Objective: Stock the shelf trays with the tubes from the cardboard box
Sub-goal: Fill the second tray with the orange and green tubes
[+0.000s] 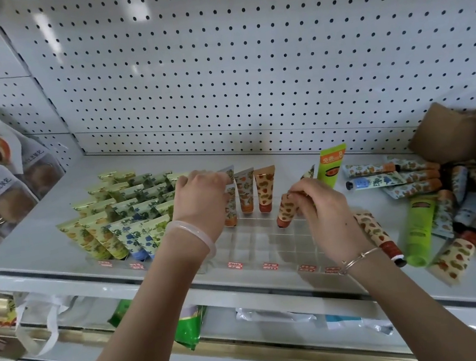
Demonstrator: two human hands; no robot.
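Standing in rows at the left of the clear tray (249, 243) are green tubes (130, 215). The left hand (202, 198) curls its fingers over an upright orange tube (230, 212). The right hand (321, 208) pinches a tilted spotted tube (287, 210), cap down in the tray. Loose tubes (416, 181) lie on the shelf (289, 157) beside the box (452, 133).

Your white shelf (39, 241) carries a clear divided tray (255, 239), with loose tubes (410, 182) lying beside a cardboard box (455, 132).
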